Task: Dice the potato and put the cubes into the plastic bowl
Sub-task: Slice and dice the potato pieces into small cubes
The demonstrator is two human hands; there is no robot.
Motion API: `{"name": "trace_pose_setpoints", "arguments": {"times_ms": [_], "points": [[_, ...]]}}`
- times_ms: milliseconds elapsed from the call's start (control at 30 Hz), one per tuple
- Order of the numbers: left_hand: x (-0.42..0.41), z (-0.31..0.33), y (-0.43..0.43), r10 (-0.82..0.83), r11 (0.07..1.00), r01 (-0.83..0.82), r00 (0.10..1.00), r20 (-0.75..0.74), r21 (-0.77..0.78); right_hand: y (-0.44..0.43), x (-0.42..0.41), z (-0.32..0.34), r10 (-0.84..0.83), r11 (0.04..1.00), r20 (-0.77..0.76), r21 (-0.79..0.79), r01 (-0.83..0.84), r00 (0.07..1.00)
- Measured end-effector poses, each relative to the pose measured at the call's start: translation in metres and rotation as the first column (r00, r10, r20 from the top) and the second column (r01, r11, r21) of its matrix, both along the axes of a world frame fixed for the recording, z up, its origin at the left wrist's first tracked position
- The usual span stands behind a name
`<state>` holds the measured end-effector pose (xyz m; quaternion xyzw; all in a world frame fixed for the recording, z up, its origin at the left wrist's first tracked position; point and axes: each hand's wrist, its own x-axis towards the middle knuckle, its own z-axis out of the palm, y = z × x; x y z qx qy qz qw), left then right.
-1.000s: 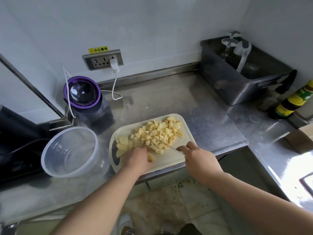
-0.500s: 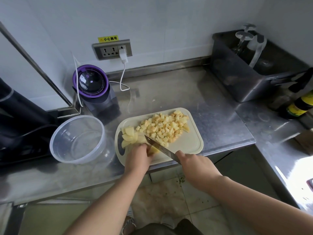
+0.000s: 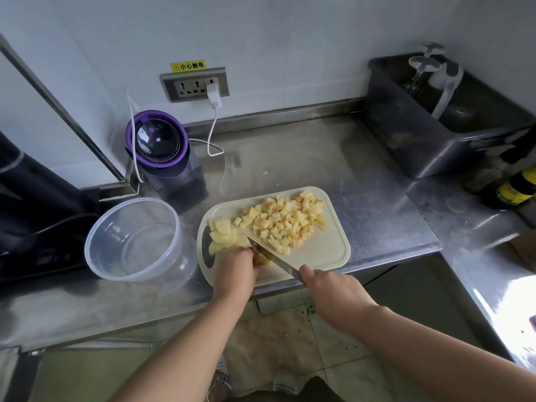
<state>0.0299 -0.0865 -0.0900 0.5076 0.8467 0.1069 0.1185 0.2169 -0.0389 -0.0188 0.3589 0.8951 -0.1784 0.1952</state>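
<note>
Steel counter [image 3: 319, 158] holds 1 empty bowl [image 3: 132, 202] and 1 board [image 3: 324, 250] beside it. On the board, 1 heap of cubes [image 3: 284, 221], too many to count, suggests dicing is mostly done; about 4 slices [image 3: 222, 235] are uncut. Left hand [image 3: 235, 271] curls on a piece, right hand [image 3: 333, 288] grips 1 knife [image 3: 272, 259]. No cubes are in the bowl yet.

The right hand [image 3: 327, 288] wraps the handle of the knife [image 3: 275, 261] completely, so only the blade shows. The left hand [image 3: 235, 268] covers nearly all of the potato piece [image 3: 262, 261] it holds down. Just a yellow sliver shows beside the blade, and the fingertips cannot be seen. That hand also hides the near left edge of the cutting board [image 3: 319, 253]. At the left a black appliance [image 3: 34, 192] is cut off by the frame edge, and at the right a bottle [image 3: 519, 190] is too. What lies in the grey tub [image 3: 406, 146] is too blurred to tell.
</note>
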Motion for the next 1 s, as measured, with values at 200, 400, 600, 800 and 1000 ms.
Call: {"name": "trace_pose_setpoints", "arguments": {"times_ms": [200, 400, 600, 800, 1000], "points": [[0.000, -0.002, 0.001, -0.007, 1.000, 0.006, 1.000, 0.025, 0.012, 0.006, -0.001, -0.006, -0.053, 0.997, 0.039, -0.055, 0.055, 0.998], [-0.003, 0.000, 0.002, 0.011, 1.000, -0.007, 0.992, 0.125, -0.030, 0.013, 0.012, -0.008, -0.116, 0.993, -0.025, -0.034, 0.115, 0.993], [-0.004, 0.004, 0.006, -0.023, 0.994, 0.036, 0.992, 0.123, -0.099, 0.015, 0.016, 0.002, -0.147, 0.989, -0.081, -0.020, 0.146, 0.986], [-0.006, 0.011, 0.015, -0.078, 0.984, 0.090, 0.993, 0.088, -0.151, 0.016, 0.016, 0.004, -0.190, 0.982, -0.107, -0.014, 0.189, 0.976], [-0.004, 0.014, 0.020, -0.038, 0.985, 0.050, 0.996, 0.081, -0.164, 0.011, 0.014, 0.002, -0.172, 0.985, -0.105, -0.022, 0.171, 0.979]]}}
